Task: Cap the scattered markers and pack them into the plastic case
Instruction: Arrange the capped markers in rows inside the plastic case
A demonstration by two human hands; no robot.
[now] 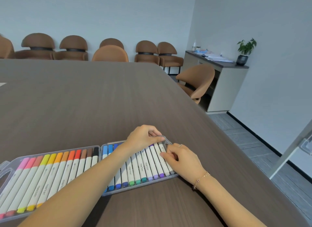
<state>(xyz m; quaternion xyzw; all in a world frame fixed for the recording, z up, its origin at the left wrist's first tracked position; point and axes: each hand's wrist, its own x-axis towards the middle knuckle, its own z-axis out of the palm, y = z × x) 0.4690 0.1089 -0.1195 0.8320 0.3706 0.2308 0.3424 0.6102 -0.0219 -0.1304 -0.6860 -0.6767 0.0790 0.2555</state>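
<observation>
Forearms, both mine, cross the near table edge (152, 210) toward the plastic case (101, 148), which lies opened flat in two halves.

Item 1, left half: warm-coloured markers (55, 169), pink through brown and black, capped, side by side in their row.

Item 2, right half: blues, greens, purples and pale ones, likewise capped; my left forearm hides part of this row.

Item 3, left hand (143, 137): curled over the case's far right corner, pinching its rim, I judge to steady it.

Item 4, right hand (182, 159): fingers curled, tips pressing the last marker (160, 150) at the right end, seemingly to seat it. That marker lies directly under these fingertips.

No loose marker shows on the table.
</observation>
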